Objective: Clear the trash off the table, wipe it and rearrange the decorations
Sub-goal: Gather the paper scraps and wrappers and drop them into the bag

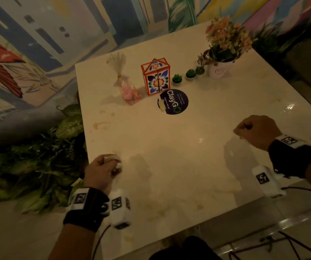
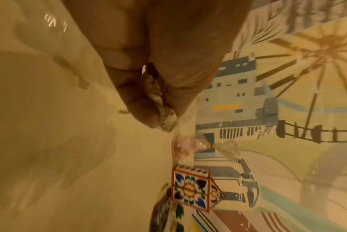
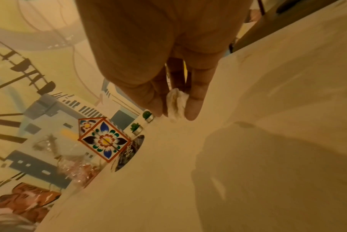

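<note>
- Table (image 1: 179,166): pale top, brown stains showing near and left; wiping judged not finished.
- Decorations: flower pot (image 1: 218,69), painted box (image 1: 155,76), candy bag (image 1: 128,91), three small cactus pots, round sticker (image 1: 173,101); lined along far edge.
- Left hand (image 1: 102,171): curled round crumpled tissue (image 2: 158,102), near left edge.
- Right hand (image 1: 257,131): pinching small tissue scrap (image 3: 175,103), above right side.
- Trash: both pieces lifted, disposal pending.

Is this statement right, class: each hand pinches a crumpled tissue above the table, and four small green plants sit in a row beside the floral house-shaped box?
One error: three small green plants, not four, as the head view shows. The rest stands: left hand, right hand, box.
</note>
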### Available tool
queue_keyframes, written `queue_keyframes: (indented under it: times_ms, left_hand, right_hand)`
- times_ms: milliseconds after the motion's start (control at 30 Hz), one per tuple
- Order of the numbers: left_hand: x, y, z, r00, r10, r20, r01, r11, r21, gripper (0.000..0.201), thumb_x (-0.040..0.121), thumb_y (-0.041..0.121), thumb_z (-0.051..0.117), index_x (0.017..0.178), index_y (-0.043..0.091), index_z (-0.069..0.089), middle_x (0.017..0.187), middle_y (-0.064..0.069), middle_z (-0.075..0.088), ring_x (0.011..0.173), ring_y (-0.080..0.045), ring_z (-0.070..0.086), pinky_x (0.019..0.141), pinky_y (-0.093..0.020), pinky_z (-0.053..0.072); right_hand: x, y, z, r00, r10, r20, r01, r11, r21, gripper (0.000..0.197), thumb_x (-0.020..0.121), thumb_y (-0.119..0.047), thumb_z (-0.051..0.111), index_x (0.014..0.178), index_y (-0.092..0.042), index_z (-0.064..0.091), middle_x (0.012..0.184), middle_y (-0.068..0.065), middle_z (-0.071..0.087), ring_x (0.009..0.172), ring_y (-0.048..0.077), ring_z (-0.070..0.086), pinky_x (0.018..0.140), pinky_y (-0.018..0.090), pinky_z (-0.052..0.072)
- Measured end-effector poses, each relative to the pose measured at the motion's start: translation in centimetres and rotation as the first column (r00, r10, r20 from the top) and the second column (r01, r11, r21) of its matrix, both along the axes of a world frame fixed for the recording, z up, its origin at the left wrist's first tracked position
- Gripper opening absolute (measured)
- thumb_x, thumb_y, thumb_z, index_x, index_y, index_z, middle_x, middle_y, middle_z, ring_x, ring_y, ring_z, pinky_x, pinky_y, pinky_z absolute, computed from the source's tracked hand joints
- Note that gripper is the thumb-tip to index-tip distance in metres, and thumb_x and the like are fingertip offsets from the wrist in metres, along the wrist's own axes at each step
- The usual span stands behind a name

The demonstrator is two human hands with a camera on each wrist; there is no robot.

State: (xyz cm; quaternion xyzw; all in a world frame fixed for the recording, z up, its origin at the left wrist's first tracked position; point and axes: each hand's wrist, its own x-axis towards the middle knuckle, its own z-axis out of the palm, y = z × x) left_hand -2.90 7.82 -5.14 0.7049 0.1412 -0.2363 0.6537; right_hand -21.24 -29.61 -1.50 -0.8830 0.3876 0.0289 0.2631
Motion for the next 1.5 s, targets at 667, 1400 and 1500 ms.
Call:
queue_keyframes:
  times_ms: [667, 1400, 1500]
  left_hand:
    - [9.3, 23.9, -8.5, 0.979, -0.164, -0.123, 0.204, 0.83, 0.519, 0.01, 0.073, 0.012, 0.069, 0.074, 0.022, 0.071, 0.095, -0.016, 0.067, 0.086, -0.036, 0.064, 0.08, -0.054, 0.055]
    - [15.2, 31.4, -22.0, 0.759, -0.508, -0.407, 0.639, 0.461, 0.615, 0.021, 0.095, 0.007, 0.047, 0.11, 0.001, 0.06, 0.109, -0.009, 0.059, 0.107, -0.03, 0.059, 0.081, -0.028, 0.047]
    - [16.4, 31.2, -25.8, 0.739, -0.506, -0.445, 0.659, 0.403, 0.635, 0.037, 0.094, 0.013, 0.051, 0.13, 0.008, 0.053, 0.133, -0.013, 0.053, 0.121, -0.03, 0.053, 0.099, -0.034, 0.045]
  right_hand:
    - [13.8, 35.0, -1.5, 0.788, 0.576, 0.217, -0.615, 0.723, 0.314, 0.024, 0.077, -0.003, 0.057, 0.087, -0.014, 0.077, 0.1, 0.0, 0.065, 0.091, 0.014, 0.061, 0.078, 0.021, 0.049]
    - [25.3, 53.0, -22.7, 0.979, 0.129, -0.16, -0.021, 0.838, 0.544, 0.033, 0.08, 0.004, 0.051, 0.062, -0.024, 0.044, 0.07, -0.005, 0.05, 0.077, 0.019, 0.055, 0.066, 0.025, 0.045]
    - [27.0, 53.6, -26.3, 0.971, 0.184, -0.155, -0.068, 0.828, 0.556, 0.036, 0.08, 0.005, 0.049, 0.061, -0.025, 0.044, 0.074, -0.001, 0.052, 0.078, 0.021, 0.055, 0.068, 0.028, 0.049]
